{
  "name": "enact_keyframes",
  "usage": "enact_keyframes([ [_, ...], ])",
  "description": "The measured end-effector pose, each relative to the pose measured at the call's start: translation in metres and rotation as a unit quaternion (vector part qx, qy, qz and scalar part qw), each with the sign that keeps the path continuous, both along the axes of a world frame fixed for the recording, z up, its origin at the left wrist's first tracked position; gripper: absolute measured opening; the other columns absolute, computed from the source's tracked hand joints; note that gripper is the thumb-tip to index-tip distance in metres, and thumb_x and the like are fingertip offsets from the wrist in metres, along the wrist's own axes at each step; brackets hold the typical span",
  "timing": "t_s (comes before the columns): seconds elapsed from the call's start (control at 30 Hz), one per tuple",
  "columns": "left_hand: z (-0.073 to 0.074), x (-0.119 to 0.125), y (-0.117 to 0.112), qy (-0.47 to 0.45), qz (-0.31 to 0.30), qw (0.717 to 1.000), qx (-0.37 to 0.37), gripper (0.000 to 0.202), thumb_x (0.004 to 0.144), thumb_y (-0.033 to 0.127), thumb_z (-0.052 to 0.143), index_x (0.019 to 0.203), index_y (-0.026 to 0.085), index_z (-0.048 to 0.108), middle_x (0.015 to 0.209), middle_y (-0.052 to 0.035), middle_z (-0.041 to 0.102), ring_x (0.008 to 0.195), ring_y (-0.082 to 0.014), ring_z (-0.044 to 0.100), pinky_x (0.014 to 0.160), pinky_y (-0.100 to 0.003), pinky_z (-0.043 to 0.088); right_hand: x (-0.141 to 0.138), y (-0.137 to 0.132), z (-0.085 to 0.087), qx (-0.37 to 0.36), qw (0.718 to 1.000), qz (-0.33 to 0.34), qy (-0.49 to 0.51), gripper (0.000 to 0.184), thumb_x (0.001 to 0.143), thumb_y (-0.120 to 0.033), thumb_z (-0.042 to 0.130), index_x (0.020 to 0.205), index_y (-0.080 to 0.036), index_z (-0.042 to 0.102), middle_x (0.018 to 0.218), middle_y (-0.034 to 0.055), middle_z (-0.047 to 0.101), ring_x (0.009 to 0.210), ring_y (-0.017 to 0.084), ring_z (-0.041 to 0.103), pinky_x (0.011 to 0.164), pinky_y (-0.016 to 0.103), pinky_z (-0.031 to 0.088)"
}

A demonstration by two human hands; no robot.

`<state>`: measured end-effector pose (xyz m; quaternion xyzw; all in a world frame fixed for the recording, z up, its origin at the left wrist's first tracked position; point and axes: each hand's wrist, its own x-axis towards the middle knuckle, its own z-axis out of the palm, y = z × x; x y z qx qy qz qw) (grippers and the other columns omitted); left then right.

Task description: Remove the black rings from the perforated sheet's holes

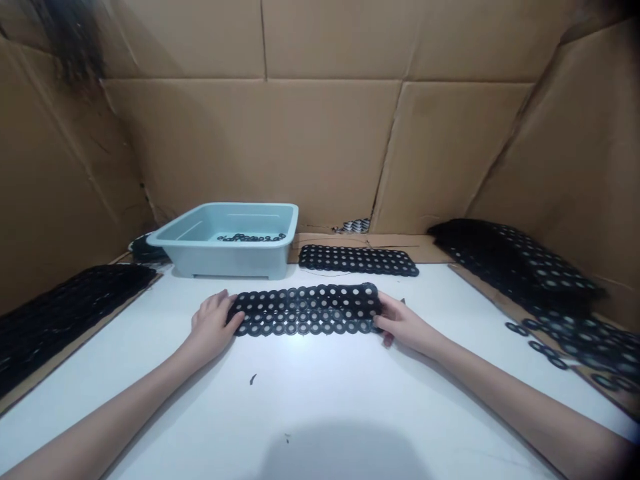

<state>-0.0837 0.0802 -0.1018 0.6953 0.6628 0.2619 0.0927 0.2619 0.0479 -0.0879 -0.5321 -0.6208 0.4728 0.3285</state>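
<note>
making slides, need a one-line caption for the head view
Left hand and right hand hold a black perforated strip by its ends, a blue tub beyond.

Looks bright over the white tabletop, with a pale glare just on the near side of the black ring mat. Seems lit from above. Casts a broad, soft-edged shadow at the near edge and fainter ones beside the forearms. Dims along the cardboard walls, darkest in the far right corner. Blurs toward the left and right edges, stretched by wide-angle distortion.
</note>
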Motion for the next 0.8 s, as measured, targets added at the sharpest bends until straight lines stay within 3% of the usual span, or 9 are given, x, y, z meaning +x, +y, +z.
enact_keyframes([
  [0.1, 0.001, -0.002, 0.003, -0.063, -0.052, 0.997, -0.002, 0.037, 0.070, 0.037, 0.050, 0.103, 0.019, 0.054, 0.115, -0.0129, 0.054, 0.114, -0.0317, 0.042, 0.097, -0.044, 0.028, 0.000, 0.000, 0.000, 0.009, 1.000, 0.008, 0.004, 0.048, 0.073, -0.017, 0.045, 0.121, -0.021, 0.040, 0.086, 0.0031, 0.052, 0.067, 0.012, 0.053, 0.042, 0.019, 0.048],
  [0.2, 0.003, -0.002, 0.004, -0.210, -0.088, 0.973, -0.022, 0.038, 0.066, 0.031, 0.059, 0.102, 0.023, 0.051, 0.107, -0.0081, 0.057, 0.105, -0.0266, 0.051, 0.090, -0.037, 0.039, 0.002, 0.001, 0.000, 0.015, 1.000, 0.006, -0.003, 0.044, 0.077, -0.019, 0.045, 0.121, -0.020, 0.040, 0.088, 0.0039, 0.051, 0.069, 0.012, 0.052, 0.043, 0.020, 0.049],
  [0.37, 0.004, 0.005, -0.002, -0.363, -0.023, 0.931, -0.045, 0.050, 0.065, 0.025, 0.063, 0.111, 0.025, 0.044, 0.086, -0.0039, 0.059, 0.081, -0.0220, 0.059, 0.066, -0.030, 0.048, 0.006, 0.001, -0.001, 0.034, 0.999, 0.004, 0.000, 0.035, 0.081, -0.029, 0.046, 0.115, -0.020, 0.044, 0.090, 0.0044, 0.051, 0.064, 0.011, 0.052, 0.042, 0.021, 0.049],
  [0.47, 0.005, 0.008, -0.006, -0.397, 0.020, 0.917, -0.038, 0.046, 0.065, 0.021, 0.062, 0.108, 0.024, 0.047, 0.092, -0.0034, 0.059, 0.085, -0.0207, 0.057, 0.067, -0.028, 0.047, 0.006, 0.003, -0.006, 0.038, 0.999, -0.008, 0.010, 0.030, 0.081, -0.032, 0.047, 0.107, -0.018, 0.048, 0.082, 0.0019, 0.051, 0.052, 0.008, 0.049, 0.040, 0.023, 0.049],
  [0.6, 0.006, 0.010, -0.011, -0.380, 0.018, 0.925, -0.004, 0.035, 0.070, 0.021, 0.058, 0.104, 0.022, 0.050, 0.101, -0.0016, 0.057, 0.093, -0.0203, 0.052, 0.078, -0.028, 0.042, 0.007, 0.003, -0.009, 0.040, 0.999, -0.011, 0.024, 0.021, 0.080, -0.029, 0.048, 0.095, -0.016, 0.050, 0.065, -0.0022, 0.049, 0.043, 0.006, 0.046, 0.038, 0.021, 0.046],
  [0.8, 0.003, 0.015, -0.013, -0.438, 0.038, 0.898, 0.025, 0.029, 0.065, 0.016, 0.058, 0.093, 0.023, 0.053, 0.092, 0.0012, 0.057, 0.087, -0.0178, 0.052, 0.073, -0.027, 0.041, 0.007, 0.005, -0.009, 0.019, 0.999, -0.033, 0.012, 0.011, 0.077, -0.023, 0.050, 0.084, -0.015, 0.051, 0.061, -0.0023, 0.052, 0.041, 0.007, 0.048, 0.037, 0.021, 0.047],
])
